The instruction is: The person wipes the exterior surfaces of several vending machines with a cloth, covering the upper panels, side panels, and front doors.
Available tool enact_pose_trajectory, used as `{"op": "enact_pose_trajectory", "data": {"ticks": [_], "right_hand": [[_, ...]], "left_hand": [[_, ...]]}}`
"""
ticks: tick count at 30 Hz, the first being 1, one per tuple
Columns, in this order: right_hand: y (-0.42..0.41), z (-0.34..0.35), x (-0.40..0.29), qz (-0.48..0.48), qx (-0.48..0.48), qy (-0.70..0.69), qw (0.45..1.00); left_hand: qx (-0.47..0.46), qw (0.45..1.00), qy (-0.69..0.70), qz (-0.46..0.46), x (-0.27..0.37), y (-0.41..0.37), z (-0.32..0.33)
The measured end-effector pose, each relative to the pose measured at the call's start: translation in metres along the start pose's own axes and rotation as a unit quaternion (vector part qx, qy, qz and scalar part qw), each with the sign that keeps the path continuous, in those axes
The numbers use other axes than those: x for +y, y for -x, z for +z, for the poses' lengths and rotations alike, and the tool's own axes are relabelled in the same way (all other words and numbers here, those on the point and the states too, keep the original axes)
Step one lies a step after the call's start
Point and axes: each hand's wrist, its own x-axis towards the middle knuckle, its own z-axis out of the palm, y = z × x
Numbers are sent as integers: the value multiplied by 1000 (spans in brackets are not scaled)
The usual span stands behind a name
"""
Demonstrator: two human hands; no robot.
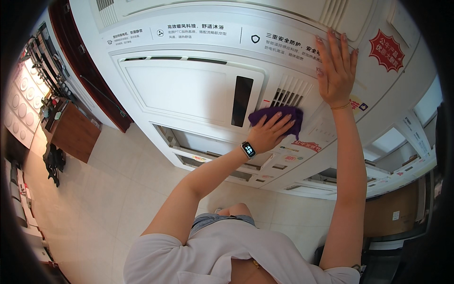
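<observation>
My left hand (270, 132), with a smartwatch (248, 149) on its wrist, presses a purple cloth (296, 117) against a white display panel. Its fingers lie spread over the cloth, which covers the lower end of a slotted vent grille (289, 91). Just left of the cloth is a dark rectangular strip (242, 101) on a white ceiling-heater type unit (184, 90). Higher up and to the right, my right hand (336, 72) rests flat on the panel with its fingers apart, holding nothing. It partly hides a printed text band (198, 30).
A red starburst sticker (387, 50) is at the upper right. Below are panel cut-outs with protruding frames (202, 142). A dark red door frame (88, 67) and a brown wooden cabinet (74, 129) stand left. At lower right is a cardboard box (390, 216). Pale floor tiles (103, 198) lie below.
</observation>
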Motion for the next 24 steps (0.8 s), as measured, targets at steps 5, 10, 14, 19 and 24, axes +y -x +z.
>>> {"op": "enact_pose_trajectory", "data": {"ticks": [5,10,14,19,24], "right_hand": [[1,0,1,4,-6,-5,1000],[1,-1,0,6,-9,-3,1000],[0,0,0,3,-3,-3,1000],[0,1,-1,3,-5,4,1000],[1,-1,-1,5,-10,9,1000]], "left_hand": [[-64,998,7,29,3,56,29],[-170,982,13,86,-7,94,38],[-164,982,59,77,-10,92,34],[-75,995,65,34,-8,35,1],[10,998,66,7,-16,-48,-60]]}}
